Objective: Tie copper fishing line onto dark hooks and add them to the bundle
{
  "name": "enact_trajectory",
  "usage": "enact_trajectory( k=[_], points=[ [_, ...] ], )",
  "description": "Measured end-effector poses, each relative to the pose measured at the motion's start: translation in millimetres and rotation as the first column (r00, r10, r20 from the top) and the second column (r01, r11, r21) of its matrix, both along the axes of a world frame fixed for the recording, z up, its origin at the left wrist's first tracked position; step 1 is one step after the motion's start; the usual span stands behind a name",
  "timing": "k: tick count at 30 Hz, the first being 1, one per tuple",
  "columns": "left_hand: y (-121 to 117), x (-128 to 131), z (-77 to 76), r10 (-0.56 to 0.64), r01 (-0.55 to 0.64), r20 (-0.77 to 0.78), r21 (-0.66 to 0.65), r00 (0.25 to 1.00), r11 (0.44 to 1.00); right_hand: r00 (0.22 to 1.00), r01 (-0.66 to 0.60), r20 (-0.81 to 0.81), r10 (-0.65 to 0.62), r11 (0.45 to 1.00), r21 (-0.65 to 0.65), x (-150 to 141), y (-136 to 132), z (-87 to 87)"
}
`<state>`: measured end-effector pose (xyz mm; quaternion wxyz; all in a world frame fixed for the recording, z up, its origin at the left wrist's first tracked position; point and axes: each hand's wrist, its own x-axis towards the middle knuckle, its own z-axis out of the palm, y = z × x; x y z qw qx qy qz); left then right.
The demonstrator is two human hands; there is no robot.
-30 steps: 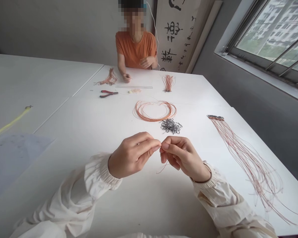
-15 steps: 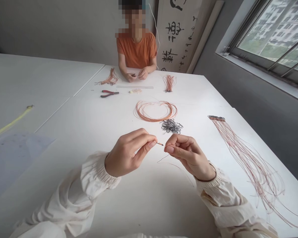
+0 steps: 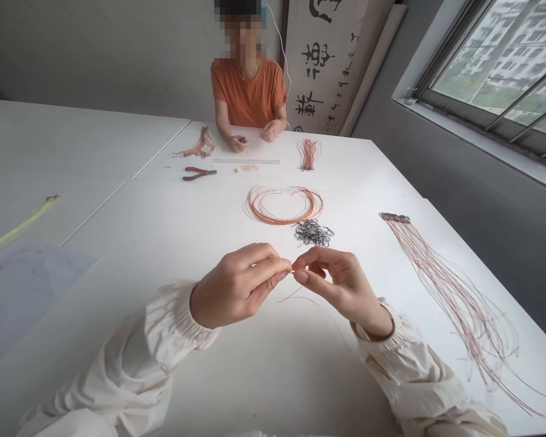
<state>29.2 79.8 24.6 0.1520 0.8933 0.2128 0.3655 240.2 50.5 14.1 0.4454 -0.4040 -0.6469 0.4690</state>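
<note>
My left hand (image 3: 239, 285) and my right hand (image 3: 339, 285) meet fingertip to fingertip above the white table (image 3: 164, 243), both pinched on the end of a thin copper-coloured wire (image 3: 321, 306). The wire trails down and to the right under my right hand. A small dark piece sits between the fingertips, too small to name. Just beyond my hands lies a heap of small dark metal hooks (image 3: 313, 232), and past it a coil of copper wire (image 3: 283, 204).
A fan of finished wires (image 3: 446, 285) lies on the right near the table edge. Across the table a person in an orange shirt (image 3: 249, 91) handles small parts, with red pliers (image 3: 199, 173), a ruler (image 3: 246, 161) and wire bundles (image 3: 308, 152) nearby. A yellow cord (image 3: 18, 226) lies far left.
My hands drew a little apart half a second ago, showing the small piece between them, and have closed together again. The person opposite has lowered both hands to the table.
</note>
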Motion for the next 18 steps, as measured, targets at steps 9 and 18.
enact_trajectory(
  k=[9, 18],
  points=[
    [-9.2, 11.2, -6.2, 0.191, -0.128, 0.283, -0.228, 0.940, 0.965, 0.857, -0.135, -0.513, -0.058, 0.934, -0.331, -11.3, 1.0, -12.4],
    [-21.2, 26.5, -14.3, 0.123, -0.008, 0.095, -0.763, 0.988, 0.647, 0.761, -0.115, -0.617, -0.200, 0.895, -0.432, -14.7, 4.1, -20.5]
  ],
)
